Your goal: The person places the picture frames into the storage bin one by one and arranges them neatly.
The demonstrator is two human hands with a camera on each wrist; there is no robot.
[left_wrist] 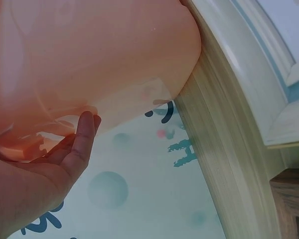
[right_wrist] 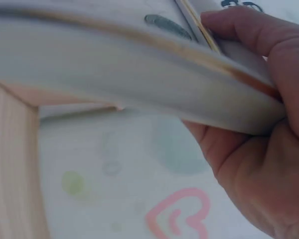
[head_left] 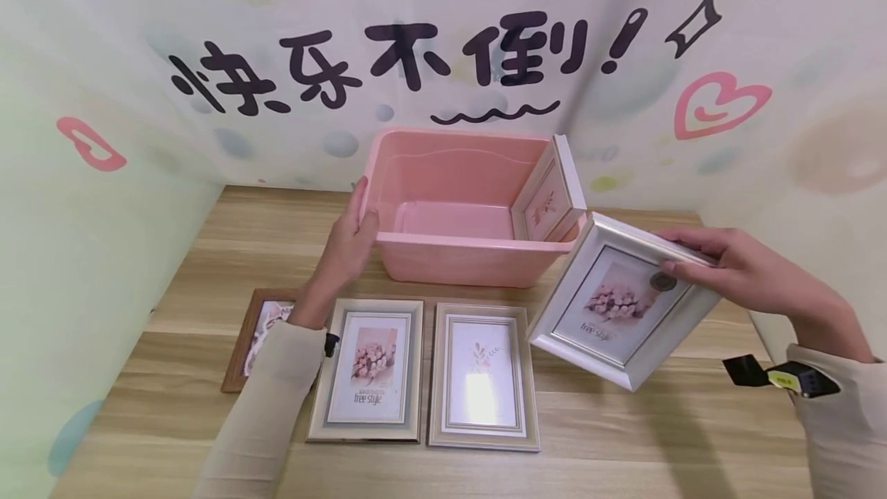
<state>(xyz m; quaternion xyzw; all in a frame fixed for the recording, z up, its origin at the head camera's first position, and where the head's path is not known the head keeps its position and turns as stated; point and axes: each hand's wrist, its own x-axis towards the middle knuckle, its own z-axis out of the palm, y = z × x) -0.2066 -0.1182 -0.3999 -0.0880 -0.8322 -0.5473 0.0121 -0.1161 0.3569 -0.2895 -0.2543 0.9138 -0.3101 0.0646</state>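
A pink plastic tub (head_left: pixel 457 262) stands at the back of the table, and my left hand (head_left: pixel 351 241) holds its left rim. In the left wrist view, the fingers of that hand (left_wrist: pixel 65 164) curl at the tub's side (left_wrist: pixel 104 59). My right hand (head_left: pixel 734 268) grips a silver picture frame (head_left: pixel 651 345) by its upper right edge, tilted in the air right of the tub. It shows a pink flower print with "free style". Another white picture frame (head_left: pixel 570 175) stands on edge inside the tub's right end.
Two picture frames lie face up before the tub: a flower-print one (head_left: pixel 366 414) and a pale one (head_left: pixel 450 376). A brown wooden frame (head_left: pixel 239 353) sits at left, partly under my left forearm. A printed cloth wall (head_left: pixel 291 152) rises behind the table (head_left: pixel 187 283).
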